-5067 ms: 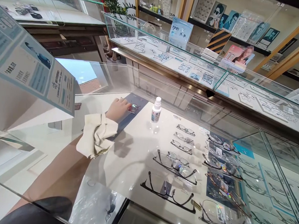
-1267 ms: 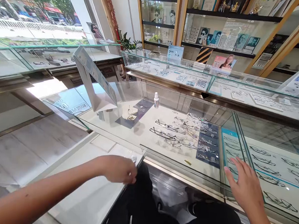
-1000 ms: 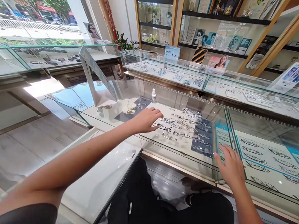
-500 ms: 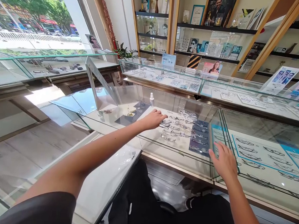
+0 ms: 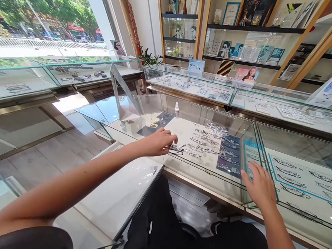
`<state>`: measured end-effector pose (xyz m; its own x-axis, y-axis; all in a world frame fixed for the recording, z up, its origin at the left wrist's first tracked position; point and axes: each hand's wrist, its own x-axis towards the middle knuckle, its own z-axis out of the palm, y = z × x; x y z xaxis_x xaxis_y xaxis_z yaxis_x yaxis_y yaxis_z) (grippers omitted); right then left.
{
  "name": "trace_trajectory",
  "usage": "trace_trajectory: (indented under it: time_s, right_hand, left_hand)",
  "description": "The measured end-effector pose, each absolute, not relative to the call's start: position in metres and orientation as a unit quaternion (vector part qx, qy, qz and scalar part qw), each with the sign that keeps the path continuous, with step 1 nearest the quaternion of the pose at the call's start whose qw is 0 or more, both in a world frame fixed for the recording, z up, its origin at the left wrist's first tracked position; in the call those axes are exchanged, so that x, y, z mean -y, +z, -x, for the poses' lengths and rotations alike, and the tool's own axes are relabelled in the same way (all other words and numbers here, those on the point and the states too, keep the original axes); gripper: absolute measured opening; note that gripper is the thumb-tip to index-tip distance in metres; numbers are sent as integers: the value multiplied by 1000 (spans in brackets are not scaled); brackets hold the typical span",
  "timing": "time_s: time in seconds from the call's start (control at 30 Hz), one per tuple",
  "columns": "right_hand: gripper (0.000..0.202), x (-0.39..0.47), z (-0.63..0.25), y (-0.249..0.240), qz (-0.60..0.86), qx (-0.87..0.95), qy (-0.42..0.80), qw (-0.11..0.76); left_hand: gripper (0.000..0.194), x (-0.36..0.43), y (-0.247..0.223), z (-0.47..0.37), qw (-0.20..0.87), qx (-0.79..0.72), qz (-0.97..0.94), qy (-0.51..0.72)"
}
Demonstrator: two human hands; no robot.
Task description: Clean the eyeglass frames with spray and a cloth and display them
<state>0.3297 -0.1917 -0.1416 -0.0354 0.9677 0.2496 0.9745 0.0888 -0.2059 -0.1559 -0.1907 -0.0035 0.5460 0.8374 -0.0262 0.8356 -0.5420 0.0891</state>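
My left hand [image 5: 163,141] is above the glass counter, fingers curled down round a dark-framed pair of glasses [image 5: 177,151] that sticks out to its right. Just beyond stands a small white bottle [image 5: 176,110] on the glass. Rows of eyeglass frames [image 5: 209,141] lie inside the case to the right of this hand. My right hand [image 5: 260,184] rests with its fingers spread on the counter's glass near the joint between two cases, holding nothing.
A slanted mirror stand [image 5: 125,96] rises at the left of the counter. Behind are more glass cases [image 5: 190,85] with upright cards, and shelves [image 5: 249,28] with pictures. A white-topped surface [image 5: 124,185] lies at the lower left, beside my legs.
The view has turned left. My left hand has drawn back toward me and left across the counter, with the dark glasses now at its fingers. My right hand stays spread at the case joint.
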Motion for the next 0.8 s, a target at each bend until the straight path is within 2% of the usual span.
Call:
trace_trajectory:
  time_s: [0.07,0.1,0.2,0.33,0.57,0.7,0.8]
  right_hand:
    - [72,191,-331,-143,669,723,-16,168]
    - [72,191,-332,-144,667,725,-21,171]
    - [72,191,-335,-146,664,727,-32,172]
    - [74,192,-337,-145,662,728,-35,175]
    - [69,193,-340,-146,651,735,-39,182]
    - [68,192,-343,-147,650,738,-44,179]
    - [67,192,-345,-148,651,736,-45,180]
  left_hand:
    - [13,224,11,165,111,-492,-863,-18]
    - [10,239,17,170,146,-502,-852,-34]
    - [12,272,20,186,219,-527,-818,-73]
    - [12,285,-13,215,259,-551,-784,-122]
    - [11,250,-97,276,243,-612,-739,-141]
    - [9,214,-124,314,213,-637,-722,-166]
    - [8,186,-137,340,178,-671,-708,-129]
